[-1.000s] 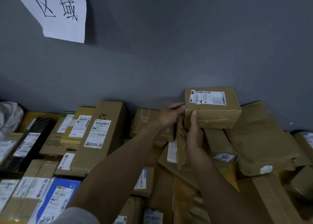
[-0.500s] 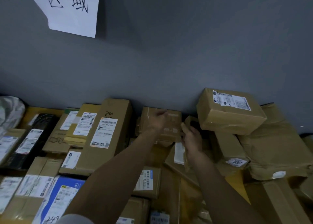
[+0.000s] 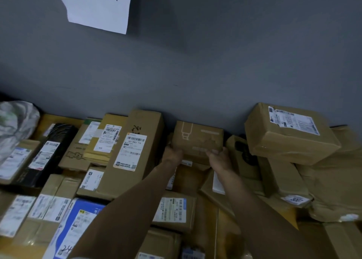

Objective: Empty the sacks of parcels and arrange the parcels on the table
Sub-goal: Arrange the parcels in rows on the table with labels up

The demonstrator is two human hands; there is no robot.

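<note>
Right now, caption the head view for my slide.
Left hand and right hand grip a small printed carton by the grey wall, among labelled parcels.

Small brown carton [image 3: 197, 139] with a white bottle outline, gripped at its lower corners by my left hand [image 3: 172, 155] and right hand [image 3: 220, 159], taped labelled box [image 3: 290, 139] tilted on kraft-wrapped parcels [image 3: 333, 182] to its right, long labelled carton [image 3: 137, 160] lying just left of it.
</note>
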